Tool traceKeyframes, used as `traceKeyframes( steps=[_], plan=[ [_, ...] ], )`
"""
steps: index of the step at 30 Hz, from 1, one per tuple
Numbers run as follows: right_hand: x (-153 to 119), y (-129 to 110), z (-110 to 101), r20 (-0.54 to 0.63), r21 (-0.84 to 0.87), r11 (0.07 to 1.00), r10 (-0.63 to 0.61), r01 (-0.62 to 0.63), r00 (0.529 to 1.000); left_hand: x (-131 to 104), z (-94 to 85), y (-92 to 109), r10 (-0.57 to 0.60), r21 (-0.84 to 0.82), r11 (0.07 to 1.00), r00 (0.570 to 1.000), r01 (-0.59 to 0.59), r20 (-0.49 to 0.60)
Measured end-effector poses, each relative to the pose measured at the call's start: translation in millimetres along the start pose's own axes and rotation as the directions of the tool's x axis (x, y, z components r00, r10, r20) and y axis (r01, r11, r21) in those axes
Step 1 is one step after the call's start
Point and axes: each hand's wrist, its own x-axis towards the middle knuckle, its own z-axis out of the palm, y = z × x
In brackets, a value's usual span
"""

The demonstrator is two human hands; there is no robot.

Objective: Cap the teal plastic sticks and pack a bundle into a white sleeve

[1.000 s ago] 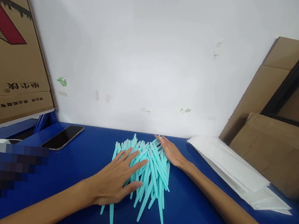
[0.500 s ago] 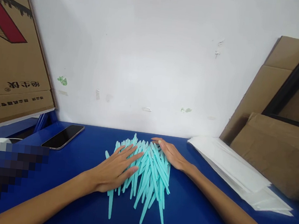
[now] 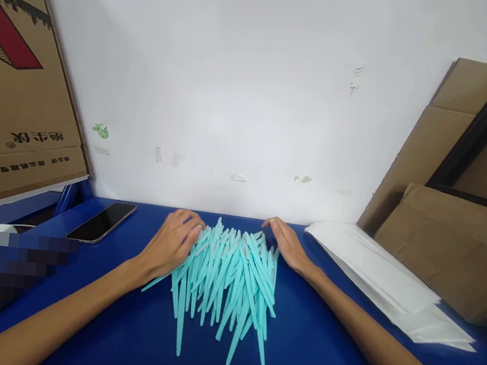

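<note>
A loose pile of slim turquoise sticks (image 3: 237,280) with tapered ends lies on the blue table, most of them pointing toward me. My left hand (image 3: 173,242) rests at the pile's upper left edge, its fingers curled; one stick slants out from beneath it to the lower left. What its fingertips hold, if anything, is hidden. At the upper right edge of the pile is my right hand (image 3: 286,242), fingers bent and a little apart, with nothing seen in its grasp.
A phone (image 3: 102,223) lies at the back left of the blue table (image 3: 123,332). White sheets (image 3: 377,272) are on the right, beside cardboard (image 3: 449,250). A printed cardboard box (image 3: 30,102) stands at left, and a white wall (image 3: 244,90) rises behind.
My left hand has moved left and back off the middle of the pile, and its fingers have curled. My right hand has shifted slightly right, uncovering stick ends.
</note>
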Motion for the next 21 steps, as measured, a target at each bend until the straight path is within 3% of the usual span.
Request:
traceKeyframes(
  steps=[5,11,16,21],
  plan=[
    [2,21,-11,-0.012,-0.212,0.977,0.026,-0.028,1.0,6,3.7,-38,-0.16,0.136,0.977,0.986,0.166,-0.049],
    [1,34,-16,0.002,-0.405,0.91,0.092,-0.084,0.996,2,22.5,-72,-0.243,0.222,0.95,0.966,0.219,0.085],
    [4,45,-10,0.088,-0.461,0.877,0.196,-0.134,0.977,0,33.8,-85,-0.313,0.224,0.934,0.94,0.279,0.136],
    [5,47,-10,0.147,-0.488,0.86,0.246,-0.146,0.958,-1,34.0,-84,-0.415,0.223,0.899,0.895,0.377,0.161]
  ],
)
